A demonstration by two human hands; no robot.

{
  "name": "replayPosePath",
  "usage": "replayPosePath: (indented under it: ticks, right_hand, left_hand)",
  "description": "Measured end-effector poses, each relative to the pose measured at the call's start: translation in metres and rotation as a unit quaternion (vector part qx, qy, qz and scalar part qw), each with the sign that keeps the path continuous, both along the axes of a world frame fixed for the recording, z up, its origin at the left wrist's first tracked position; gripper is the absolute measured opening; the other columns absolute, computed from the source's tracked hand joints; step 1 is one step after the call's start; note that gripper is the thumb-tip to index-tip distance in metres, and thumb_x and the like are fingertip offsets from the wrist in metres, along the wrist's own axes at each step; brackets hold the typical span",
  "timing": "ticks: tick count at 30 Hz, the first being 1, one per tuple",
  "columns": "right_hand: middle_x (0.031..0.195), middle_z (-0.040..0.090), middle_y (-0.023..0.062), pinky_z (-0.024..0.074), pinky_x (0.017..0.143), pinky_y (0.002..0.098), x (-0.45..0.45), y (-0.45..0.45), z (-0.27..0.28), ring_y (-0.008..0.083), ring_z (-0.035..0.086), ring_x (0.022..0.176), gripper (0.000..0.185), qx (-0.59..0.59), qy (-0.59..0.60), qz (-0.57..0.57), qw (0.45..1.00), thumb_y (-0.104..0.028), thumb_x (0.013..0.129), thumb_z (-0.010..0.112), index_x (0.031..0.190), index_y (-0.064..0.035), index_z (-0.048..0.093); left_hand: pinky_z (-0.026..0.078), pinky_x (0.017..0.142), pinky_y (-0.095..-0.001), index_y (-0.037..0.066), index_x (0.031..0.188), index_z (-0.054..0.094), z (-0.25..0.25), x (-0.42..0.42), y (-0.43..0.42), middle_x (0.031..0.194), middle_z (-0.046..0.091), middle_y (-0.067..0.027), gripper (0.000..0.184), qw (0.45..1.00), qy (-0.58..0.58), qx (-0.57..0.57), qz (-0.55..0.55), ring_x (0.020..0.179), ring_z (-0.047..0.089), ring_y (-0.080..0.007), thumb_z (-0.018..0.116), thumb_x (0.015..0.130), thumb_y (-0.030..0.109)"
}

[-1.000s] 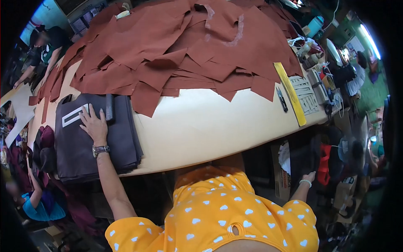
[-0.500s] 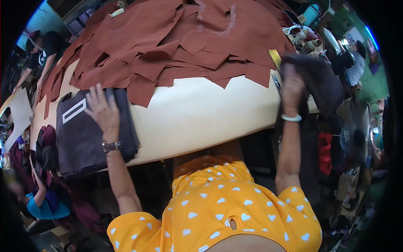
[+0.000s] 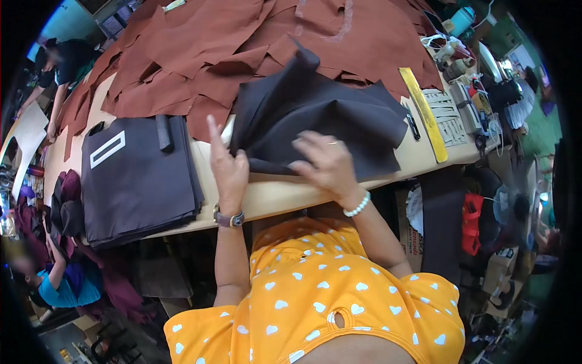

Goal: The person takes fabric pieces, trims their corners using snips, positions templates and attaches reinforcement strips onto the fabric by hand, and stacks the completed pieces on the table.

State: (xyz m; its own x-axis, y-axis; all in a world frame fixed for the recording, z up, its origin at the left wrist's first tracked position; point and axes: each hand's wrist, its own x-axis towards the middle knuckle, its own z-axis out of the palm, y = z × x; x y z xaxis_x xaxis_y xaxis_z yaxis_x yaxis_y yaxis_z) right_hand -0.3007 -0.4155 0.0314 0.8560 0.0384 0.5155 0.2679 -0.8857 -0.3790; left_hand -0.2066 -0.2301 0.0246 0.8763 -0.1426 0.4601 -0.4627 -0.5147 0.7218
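Note:
A crumpled dark fabric piece [image 3: 339, 112] lies on the pale tabletop in front of me, its top corner folded up. My left hand [image 3: 230, 176] stands edge-on at the fabric's left side, fingers stretched out and apart from the thumb. Over the fabric's near edge is my right hand [image 3: 327, 164], fingers spread and slightly blurred; it appears to rest on the cloth. To the left sits a neat stack of dark fabric pieces [image 3: 139, 194]. On that stack lie a white rectangular frame [image 3: 108, 150] and a short dark bar [image 3: 163, 133].
Reddish-brown fabric pieces [image 3: 182, 54] cover the table's far side. At right lie a yellow ruler [image 3: 424, 115], a dark pen-like tool [image 3: 413, 125] and a slotted white sheet [image 3: 445, 118]. A red bag [image 3: 472, 223] hangs beyond the edge. Two people [image 3: 66, 291] [image 3: 66, 67] are at left.
The dark fabric has come from the right side onto the table in front of me. My right hand moved left with it and opened; my left hand left the stack and moved right.

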Motion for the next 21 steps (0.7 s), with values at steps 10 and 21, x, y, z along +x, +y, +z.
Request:
replayPosePath:
  ticks: [10,21]
  right_hand:
    - [0.118,0.051,0.0148,0.0293,0.093,0.0497,-0.067,-0.093,-0.027,0.0318,0.041,0.117,0.04,-0.008,0.068,-0.424,0.903,-0.035,0.078,0.066,0.099,-0.0024,0.057]
    - [0.086,0.062,0.0098,0.0464,0.065,0.0272,-0.094,-0.14,-0.025,0.0139,0.059,0.075,0.014,0.383,-0.006,-0.306,0.872,-0.001,0.085,0.056,0.098,0.0006,0.051]
  left_hand:
    - [0.037,0.094,-0.0328,-0.006,0.128,0.036,-0.014,-0.022,0.041,0.117,0.052,-0.0167,0.055,0.969,0.088,-0.19,0.134,0.104,0.052,-0.0254,0.055,0.076,-0.005]
    - [0.023,0.108,-0.0395,0.003,0.143,0.015,0.016,-0.037,0.037,0.143,0.022,-0.0235,0.085,0.96,-0.096,0.189,0.184,0.131,0.027,-0.0358,0.061,0.072,0.0]
